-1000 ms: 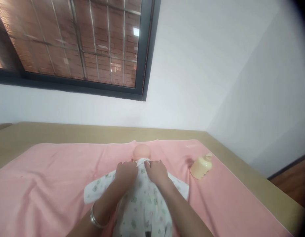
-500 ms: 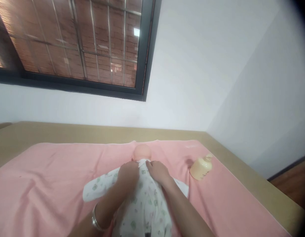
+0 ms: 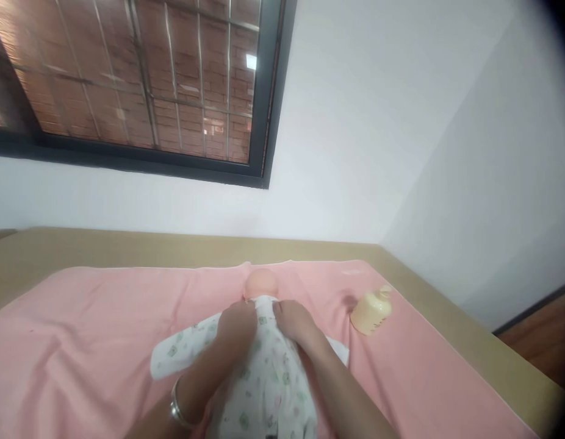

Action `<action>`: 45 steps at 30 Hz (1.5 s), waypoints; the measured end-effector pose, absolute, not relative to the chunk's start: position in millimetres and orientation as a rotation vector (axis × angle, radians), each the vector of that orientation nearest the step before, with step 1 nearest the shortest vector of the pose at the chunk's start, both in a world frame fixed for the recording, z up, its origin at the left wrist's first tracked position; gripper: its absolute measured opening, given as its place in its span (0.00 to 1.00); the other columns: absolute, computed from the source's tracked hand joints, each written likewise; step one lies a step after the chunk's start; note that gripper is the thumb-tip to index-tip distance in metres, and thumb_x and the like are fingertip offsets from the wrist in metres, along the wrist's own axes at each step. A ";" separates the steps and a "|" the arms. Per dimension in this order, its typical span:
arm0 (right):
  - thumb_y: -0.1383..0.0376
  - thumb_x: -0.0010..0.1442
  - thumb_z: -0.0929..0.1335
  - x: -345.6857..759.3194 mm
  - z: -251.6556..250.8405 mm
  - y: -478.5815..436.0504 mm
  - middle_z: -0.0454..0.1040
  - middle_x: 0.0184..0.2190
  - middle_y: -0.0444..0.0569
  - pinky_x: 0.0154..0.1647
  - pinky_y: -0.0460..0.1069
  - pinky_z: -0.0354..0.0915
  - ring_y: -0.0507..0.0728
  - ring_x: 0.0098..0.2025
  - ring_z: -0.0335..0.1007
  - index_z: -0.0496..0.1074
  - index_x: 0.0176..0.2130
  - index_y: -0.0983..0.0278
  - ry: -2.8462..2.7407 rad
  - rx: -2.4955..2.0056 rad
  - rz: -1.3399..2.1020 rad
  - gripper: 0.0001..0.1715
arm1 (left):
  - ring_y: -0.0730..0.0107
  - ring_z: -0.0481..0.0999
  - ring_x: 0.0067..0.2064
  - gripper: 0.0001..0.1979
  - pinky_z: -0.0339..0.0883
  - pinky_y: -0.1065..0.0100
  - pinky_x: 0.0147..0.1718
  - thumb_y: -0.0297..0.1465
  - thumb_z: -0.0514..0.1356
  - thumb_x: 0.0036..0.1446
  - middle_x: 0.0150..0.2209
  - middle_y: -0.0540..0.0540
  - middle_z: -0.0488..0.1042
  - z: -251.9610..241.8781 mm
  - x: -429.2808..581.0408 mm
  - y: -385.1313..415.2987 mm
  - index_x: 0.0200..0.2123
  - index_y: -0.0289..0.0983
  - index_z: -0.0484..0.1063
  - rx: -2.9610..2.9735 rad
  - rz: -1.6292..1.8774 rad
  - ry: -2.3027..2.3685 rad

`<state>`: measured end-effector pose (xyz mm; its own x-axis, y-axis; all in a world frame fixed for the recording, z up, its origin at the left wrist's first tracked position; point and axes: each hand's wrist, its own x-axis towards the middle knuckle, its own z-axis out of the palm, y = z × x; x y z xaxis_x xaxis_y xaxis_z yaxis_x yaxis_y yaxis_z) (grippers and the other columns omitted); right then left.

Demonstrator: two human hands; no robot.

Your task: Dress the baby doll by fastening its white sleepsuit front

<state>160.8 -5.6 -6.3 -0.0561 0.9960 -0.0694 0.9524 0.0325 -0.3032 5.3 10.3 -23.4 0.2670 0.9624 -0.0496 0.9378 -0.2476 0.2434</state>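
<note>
A baby doll (image 3: 261, 284) lies on its length on a pink blanket, its bald head pointing away from me. White baby clothes (image 3: 273, 372) with a small green print cover its body, sleeves spread to both sides. My left hand (image 3: 238, 323), below a wrist with a silver bracelet, is closed on the cloth at the left shoulder, close to the collar. At the other shoulder, my right hand (image 3: 297, 321) grips the cloth with its thumb towards the collar. Most fingertips are hidden. The lower end of the clothes runs out of view.
A cream-coloured bottle (image 3: 371, 311) lies tilted on the pink blanket (image 3: 113, 317), to the right of the doll. Beige table edge (image 3: 200, 244) shows around the blanket. Behind it stand a white wall (image 3: 337, 152) and a dark-framed window (image 3: 227, 174) with bars.
Both hands stay at the shoulders of the baby clothes, with hardly any movement. The whole view has shifted very slightly.
</note>
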 end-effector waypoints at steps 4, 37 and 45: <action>0.59 0.65 0.54 154.1 1.4 -22.2 0.77 0.35 0.56 0.35 0.48 0.58 0.58 0.36 0.71 0.75 0.36 0.65 -2.154 -1.967 0.296 0.26 | 0.63 0.74 0.36 0.17 0.64 0.63 0.36 0.35 0.47 0.61 0.35 0.39 0.75 -27.3 -1.3 19.9 0.33 0.34 0.73 2.283 0.211 1.731; 0.53 0.66 0.51 149.2 -17.9 -13.8 0.76 0.37 0.59 0.37 0.50 0.60 0.61 0.39 0.72 0.73 0.38 0.65 -2.068 -2.055 0.273 0.30 | 0.57 0.75 0.40 0.26 0.64 0.58 0.40 0.47 0.42 0.61 0.39 0.39 0.76 -39.1 -1.6 25.6 0.39 0.36 0.74 2.124 0.371 1.905; 0.44 0.63 0.47 157.9 -41.3 7.1 0.76 0.38 0.59 0.37 0.50 0.61 0.61 0.40 0.72 0.74 0.39 0.66 -1.997 -1.958 0.443 0.41 | 0.55 0.75 0.41 0.26 0.63 0.57 0.41 0.46 0.42 0.61 0.39 0.40 0.77 -45.7 -2.0 24.1 0.38 0.37 0.74 2.092 0.493 1.913</action>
<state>157.9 7.1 -41.3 -0.0188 0.9998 0.0045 0.9042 0.0189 -0.4266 -2.0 24.1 -45.7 0.0736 0.9947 0.0711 0.9051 -0.0966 0.4140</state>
